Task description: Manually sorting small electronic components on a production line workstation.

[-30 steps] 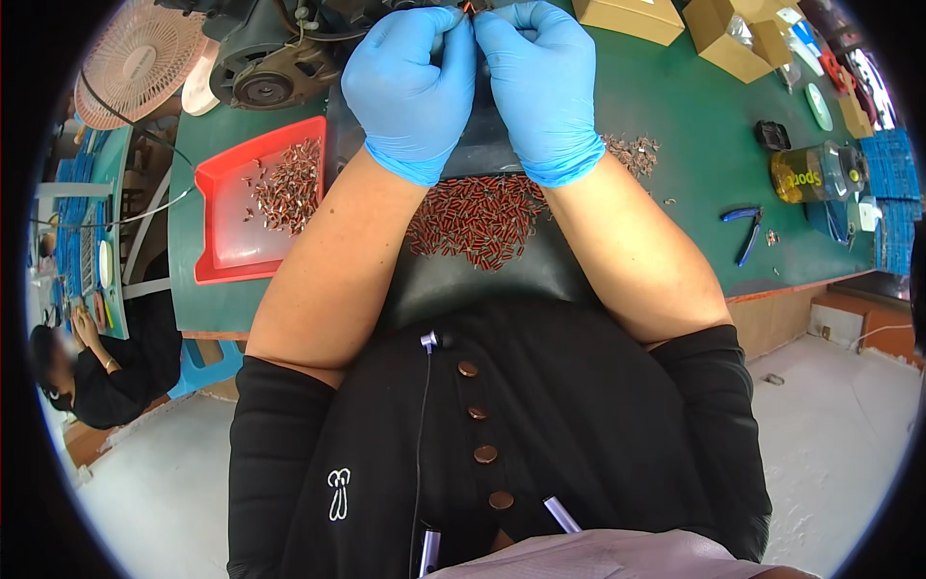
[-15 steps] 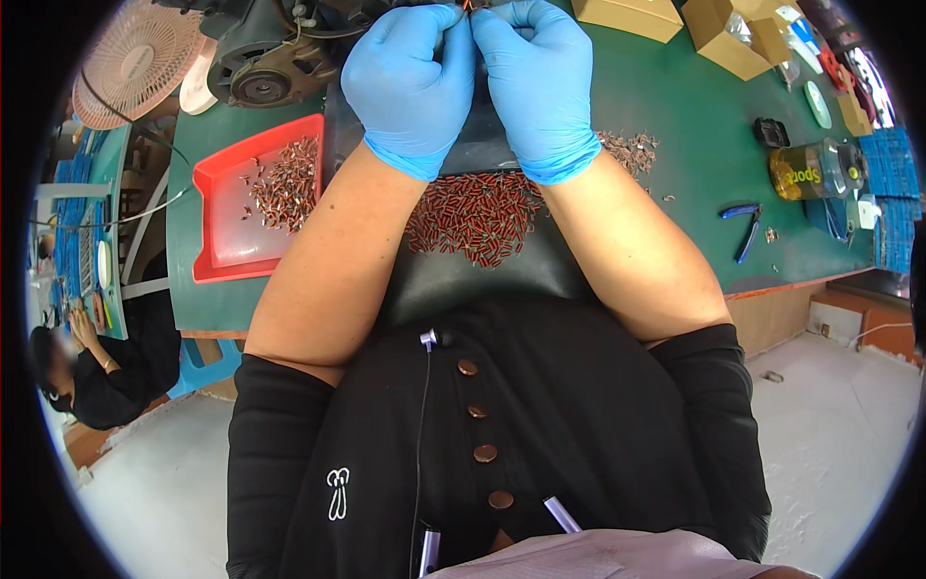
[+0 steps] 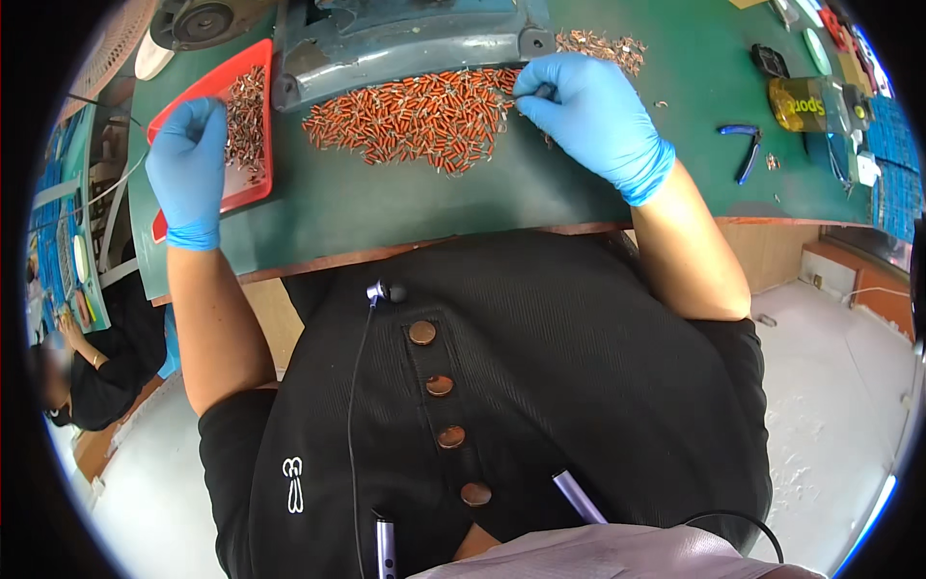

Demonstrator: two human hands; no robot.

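Green bench (image 3: 405, 207) with a grey machine (image 3: 405, 43) at its far edge, seen from above. Half a second earlier both gloved hands met at the machine; now they are apart. The left hand (image 3: 188, 164) hangs over the red tray (image 3: 253, 188), fingers curled, pinching something too small to tell. The right hand (image 3: 588, 116) rests at the right edge of the orange pile (image 3: 415, 121), fingertips pinched on one small part. This suggests one piece is finished and another is being picked. The tray holds a loose scatter of similar copper-coloured parts (image 3: 246, 106); the pile lies bare on the bench, just in front of the machine.
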